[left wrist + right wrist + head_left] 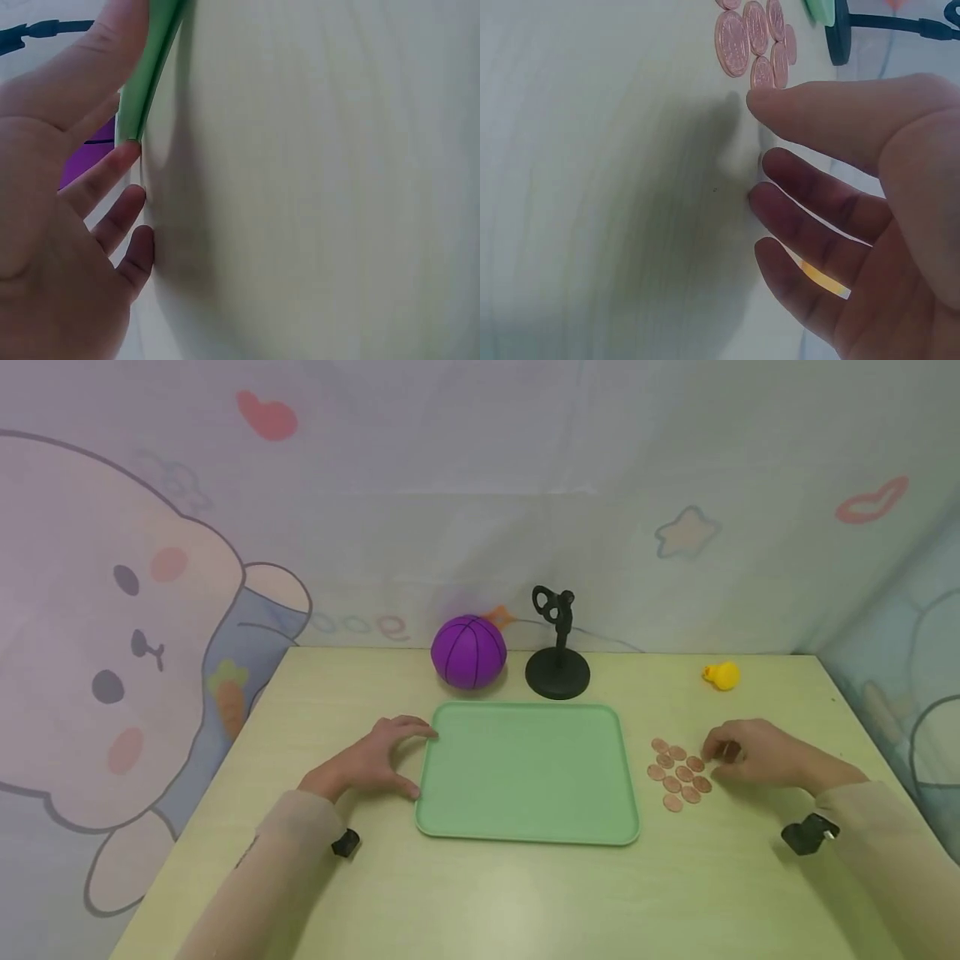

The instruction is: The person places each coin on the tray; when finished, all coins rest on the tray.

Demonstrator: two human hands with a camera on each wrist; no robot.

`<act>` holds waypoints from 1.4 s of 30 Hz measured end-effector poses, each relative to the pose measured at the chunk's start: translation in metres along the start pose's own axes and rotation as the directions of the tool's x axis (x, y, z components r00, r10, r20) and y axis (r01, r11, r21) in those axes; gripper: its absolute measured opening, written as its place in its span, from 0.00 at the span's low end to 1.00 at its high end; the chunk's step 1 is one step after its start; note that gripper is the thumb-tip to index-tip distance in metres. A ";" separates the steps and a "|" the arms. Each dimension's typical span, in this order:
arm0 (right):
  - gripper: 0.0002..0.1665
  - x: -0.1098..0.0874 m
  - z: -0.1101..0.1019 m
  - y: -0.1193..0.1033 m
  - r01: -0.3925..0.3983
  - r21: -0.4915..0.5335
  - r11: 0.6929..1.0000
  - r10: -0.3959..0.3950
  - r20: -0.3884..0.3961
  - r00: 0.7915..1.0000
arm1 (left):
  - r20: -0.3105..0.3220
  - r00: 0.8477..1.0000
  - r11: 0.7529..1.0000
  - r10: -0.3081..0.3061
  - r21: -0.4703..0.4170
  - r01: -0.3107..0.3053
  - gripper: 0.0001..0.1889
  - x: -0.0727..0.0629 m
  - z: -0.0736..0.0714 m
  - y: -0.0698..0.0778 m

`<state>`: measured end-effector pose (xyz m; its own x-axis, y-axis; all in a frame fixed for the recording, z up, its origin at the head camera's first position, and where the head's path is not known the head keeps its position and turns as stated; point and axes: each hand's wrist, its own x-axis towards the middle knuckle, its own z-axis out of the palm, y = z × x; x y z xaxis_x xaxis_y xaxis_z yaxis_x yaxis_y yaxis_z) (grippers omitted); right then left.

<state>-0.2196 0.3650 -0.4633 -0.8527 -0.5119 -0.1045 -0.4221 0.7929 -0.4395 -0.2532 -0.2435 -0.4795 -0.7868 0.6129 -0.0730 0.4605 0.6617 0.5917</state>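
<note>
A green rectangular tray [528, 772] lies flat in the middle of the table. My left hand [372, 758] is at its left side, thumb and fingers spread, fingertips right at the rim. In the left wrist view the tray's edge [156, 67] runs up past those fingers. Several copper-coloured coins [672, 783] lie in a loose cluster to the right of the tray. Beside them, my right hand [757, 753] has its fingers loosely bent, with a gap between thumb and fingers and nothing held. In the right wrist view its thumb tip overlaps the nearest coin [763, 73].
Behind the tray, a purple ball [468, 653] sits near the table's back edge, and a black stand [558, 673] with a round base is to its right. A small yellow toy [723, 676] lies at the back right. A printed curtain [480, 510] hangs behind.
</note>
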 end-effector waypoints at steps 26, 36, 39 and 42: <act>0.11 0.013 0.009 -0.006 -0.011 0.007 1.000 0.011 0.015 1.000 | 0.023 1.000 0.992 -0.019 -0.123 0.021 0.48 -0.006 0.010 -0.003; 0.09 0.018 0.005 -0.012 0.008 -0.030 1.000 -0.005 0.084 0.996 | 0.030 1.000 0.990 0.001 -0.143 0.003 0.48 -0.006 0.011 -0.006; 0.09 0.019 0.004 -0.014 -0.004 -0.028 1.000 0.007 0.105 0.994 | 0.029 1.000 0.990 0.004 -0.141 0.000 0.48 -0.007 0.011 -0.006; 0.11 0.020 0.003 -0.016 -0.014 -0.025 1.000 0.016 0.108 0.994 | 0.024 1.000 0.990 0.009 -0.140 -0.005 0.48 -0.007 0.010 -0.006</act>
<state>-0.2294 0.3415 -0.4609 -0.8214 -0.5314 -0.2070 -0.4180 0.8080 -0.4152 -0.2460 -0.2475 -0.4903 -0.7726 0.6289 -0.0871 0.4027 0.5915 0.6986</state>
